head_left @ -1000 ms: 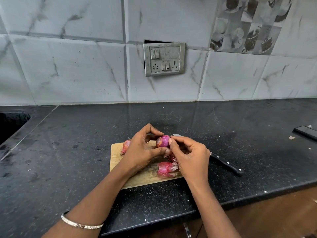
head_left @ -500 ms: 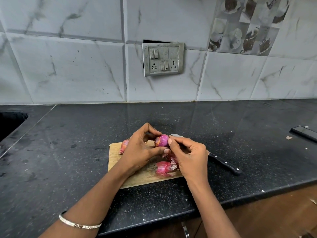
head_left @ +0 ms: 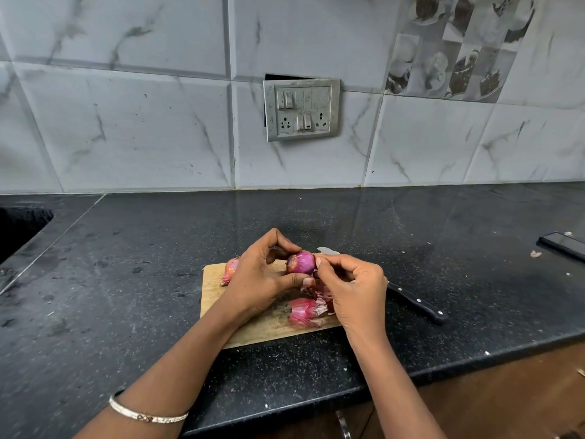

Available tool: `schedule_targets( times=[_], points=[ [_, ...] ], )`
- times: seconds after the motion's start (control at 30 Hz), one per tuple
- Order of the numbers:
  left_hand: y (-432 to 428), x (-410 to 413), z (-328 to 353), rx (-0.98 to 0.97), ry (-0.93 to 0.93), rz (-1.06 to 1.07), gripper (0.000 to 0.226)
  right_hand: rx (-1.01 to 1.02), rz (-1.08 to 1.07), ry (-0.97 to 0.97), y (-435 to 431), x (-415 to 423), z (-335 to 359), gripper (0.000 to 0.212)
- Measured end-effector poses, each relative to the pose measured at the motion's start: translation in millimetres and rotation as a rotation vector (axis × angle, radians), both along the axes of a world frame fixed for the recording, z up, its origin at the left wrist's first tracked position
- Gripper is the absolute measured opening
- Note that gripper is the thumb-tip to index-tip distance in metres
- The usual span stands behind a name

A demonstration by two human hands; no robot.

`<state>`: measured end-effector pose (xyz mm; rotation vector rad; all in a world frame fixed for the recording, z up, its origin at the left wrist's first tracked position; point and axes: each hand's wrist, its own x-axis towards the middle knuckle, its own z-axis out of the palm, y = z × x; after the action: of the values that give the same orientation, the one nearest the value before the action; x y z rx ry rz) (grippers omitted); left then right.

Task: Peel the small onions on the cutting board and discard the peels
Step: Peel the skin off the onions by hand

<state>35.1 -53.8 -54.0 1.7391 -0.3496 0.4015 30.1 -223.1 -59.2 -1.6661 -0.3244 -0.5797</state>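
Pinching skin on the onion [head_left: 301, 263], clamped in the grip of the left hand [head_left: 259, 277] over the far edge of the cutting board [head_left: 215, 299], the right hand [head_left: 351, 286] could tug it loose onto the tabletop [head_left: 126, 296].

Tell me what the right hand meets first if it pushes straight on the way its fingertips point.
The onion: fingertips of the right hand point left and seem to touch its side. Just behind it, as far as depth shows, lie fingers of the left hand, which grips the onion above the cutting board.
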Motion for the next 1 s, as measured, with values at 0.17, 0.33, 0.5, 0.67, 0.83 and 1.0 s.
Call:
schedule_targets(
  times=[0.17, 0.33, 0.5, 0.67, 0.83, 1.0],
  points=[
    [-0.3, -2.0, 0.9, 0.013, -0.032, 0.012, 0.049, 0.035, 0.045, 0.043, -0.5, -0.2, -1.5, 0.01],
    [-0.1, -1.4, 0.9, 0.018, -0.048, 0.018, 0.047, 0.091, 0.11, 0.066, -2.6, 1.8, -1.5, 0.008],
    [0.5, -0.4, 0.2, 0.038, -0.058, 0.023, 0.049, 0.085, 0.106, 0.046, -1.1, 0.0, 1.8, 0.014],
    [0.0, -0.8, -0.8, 0.059, -0.058, 0.03, 0.049, 0.026, 0.05, 0.024, -0.1, -2.7, 4.7, 0.027],
    [0.0, 0.0, -0.5, 0.047, -0.062, 0.029, 0.049, 0.033, 0.028, 0.062, 0.1, -3.1, 3.4, 0.014],
    [0.1, 1.6, -3.2, 0.054, -0.086, 0.036, 0.047, 0.065, 0.045, 0.06, -0.4, -4.0, 1.7, 0.011]
  ],
)
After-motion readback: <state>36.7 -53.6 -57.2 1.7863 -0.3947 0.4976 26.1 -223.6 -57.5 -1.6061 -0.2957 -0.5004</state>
